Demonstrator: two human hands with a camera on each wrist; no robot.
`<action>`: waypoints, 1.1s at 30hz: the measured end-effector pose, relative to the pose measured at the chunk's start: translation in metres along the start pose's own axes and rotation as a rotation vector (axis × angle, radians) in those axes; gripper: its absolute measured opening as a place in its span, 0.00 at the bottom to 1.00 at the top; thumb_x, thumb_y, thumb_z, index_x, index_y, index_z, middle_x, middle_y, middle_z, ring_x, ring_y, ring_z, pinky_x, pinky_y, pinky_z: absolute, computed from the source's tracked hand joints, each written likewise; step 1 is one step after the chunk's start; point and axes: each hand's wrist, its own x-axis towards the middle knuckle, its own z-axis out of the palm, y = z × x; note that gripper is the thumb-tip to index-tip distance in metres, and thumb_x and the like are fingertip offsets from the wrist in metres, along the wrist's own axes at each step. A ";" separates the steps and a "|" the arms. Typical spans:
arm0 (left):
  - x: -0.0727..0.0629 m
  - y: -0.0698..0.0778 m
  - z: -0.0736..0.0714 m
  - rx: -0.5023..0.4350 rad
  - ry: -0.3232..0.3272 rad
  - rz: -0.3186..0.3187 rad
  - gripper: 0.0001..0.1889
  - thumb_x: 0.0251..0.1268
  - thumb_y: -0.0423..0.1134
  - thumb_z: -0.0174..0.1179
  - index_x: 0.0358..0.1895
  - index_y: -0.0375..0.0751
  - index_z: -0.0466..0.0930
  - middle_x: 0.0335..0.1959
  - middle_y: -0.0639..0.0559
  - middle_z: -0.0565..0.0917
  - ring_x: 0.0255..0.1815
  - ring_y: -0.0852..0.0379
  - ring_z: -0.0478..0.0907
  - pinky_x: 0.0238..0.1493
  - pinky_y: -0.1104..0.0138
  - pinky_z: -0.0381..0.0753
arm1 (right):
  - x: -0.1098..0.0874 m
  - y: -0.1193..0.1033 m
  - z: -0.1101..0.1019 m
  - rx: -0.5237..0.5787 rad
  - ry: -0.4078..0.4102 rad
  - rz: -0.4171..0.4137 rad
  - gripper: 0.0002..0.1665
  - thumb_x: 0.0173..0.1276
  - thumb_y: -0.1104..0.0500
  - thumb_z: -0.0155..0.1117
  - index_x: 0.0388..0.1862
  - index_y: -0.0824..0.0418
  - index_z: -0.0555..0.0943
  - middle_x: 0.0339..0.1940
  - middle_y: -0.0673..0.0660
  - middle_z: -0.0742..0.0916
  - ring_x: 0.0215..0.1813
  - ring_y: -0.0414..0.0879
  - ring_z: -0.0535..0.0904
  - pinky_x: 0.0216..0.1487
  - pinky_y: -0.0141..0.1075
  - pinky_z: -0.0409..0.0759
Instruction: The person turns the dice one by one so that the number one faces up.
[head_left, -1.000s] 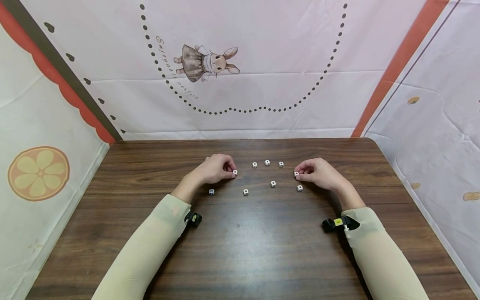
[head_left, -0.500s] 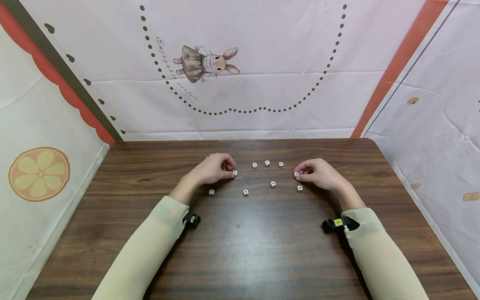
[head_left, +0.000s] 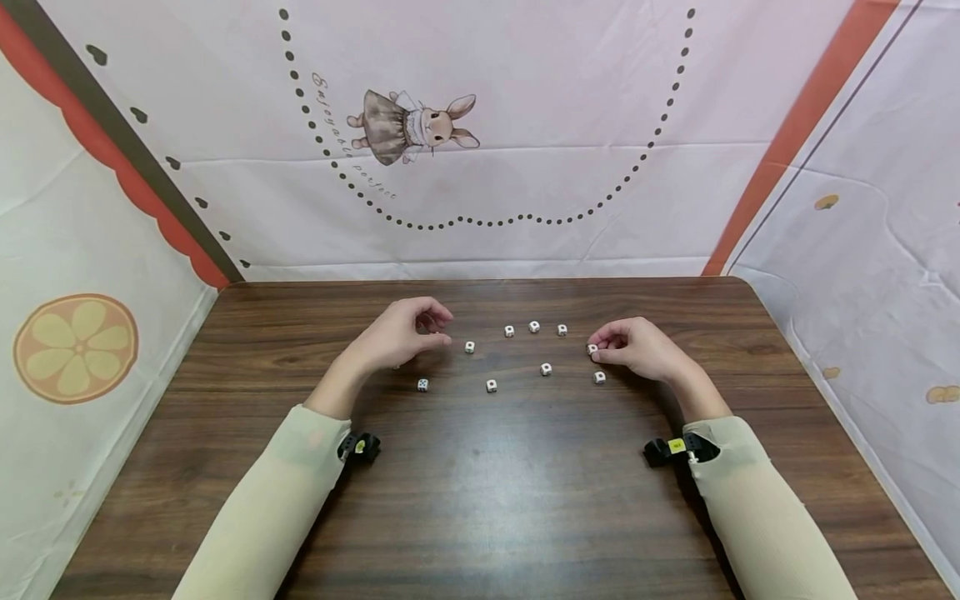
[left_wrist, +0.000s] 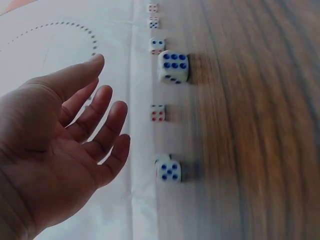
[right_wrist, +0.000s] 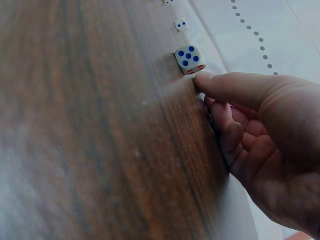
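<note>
Several small white dice lie on the brown wooden table (head_left: 480,500). My left hand (head_left: 405,333) hovers with parted, loosely bent fingers, holding nothing. Just right of its fingertips sits a die (head_left: 469,347). A die showing five blue pips (head_left: 423,385) lies nearer me, below that hand. In the left wrist view the fingers (left_wrist: 118,117) are spread apart, clear of the dice. With thumb and forefinger my right hand (head_left: 637,346) pinches a die (head_left: 592,349) on the table; the right wrist view mostly hides it behind the thumb. Another die (head_left: 599,377) lies just in front of that hand.
Between the hands, three dice form a shallow arc at the back, its middle die (head_left: 534,327) farthest. Two more, one left (head_left: 491,386) and one right (head_left: 546,369), lie nearer me. A patterned white cloth (head_left: 570,183) rises behind the table's back edge.
My left hand has let go of its die and drawn back to the left, its fingers opening. That die stays on the table. The right hand has kept its place and pinch.
</note>
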 end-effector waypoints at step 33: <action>-0.066 -0.012 0.006 0.093 -0.098 -0.013 0.14 0.62 0.35 0.78 0.50 0.38 0.90 0.31 0.60 0.85 0.34 0.61 0.81 0.39 0.66 0.80 | 0.000 0.001 0.001 -0.017 0.002 -0.022 0.09 0.69 0.62 0.77 0.46 0.64 0.90 0.32 0.53 0.87 0.37 0.45 0.80 0.38 0.31 0.76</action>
